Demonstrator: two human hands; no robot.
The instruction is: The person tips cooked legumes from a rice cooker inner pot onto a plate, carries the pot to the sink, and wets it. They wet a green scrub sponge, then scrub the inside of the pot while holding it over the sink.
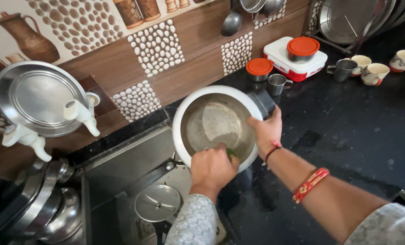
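Steel pot (216, 124) tilted over the sink (121, 168) edge beside the black bench (347, 127).
Rigid, probably wet and slippery; right hand (266, 131) fingers clamp its rim near the dark handle (262, 102), left hand (213, 168) fingers closed on a green scrubber (230, 153) inside.

Pot (213, 124) held tilted over the junction of sink (121, 168) and counter (347, 127). Right-hand fingers (263, 124) wrap the pot's rim at its right side, just below the handle (262, 102). Left-hand fingers (218, 152) press a scrub pad (230, 153) inside the pot's near wall. Below and left of the left fingers: lid (157, 203) lying in the sink. Far left of both hands: plate (37, 97) propped above the taps (82, 113); stacked vessels (39, 208) beneath. Behind the right fingers: steel tumbler (277, 84), lidded container (259, 69), lunch box (295, 61) with a second lidded container (303, 48) on it. Further right: cups (374, 68) on the counter.
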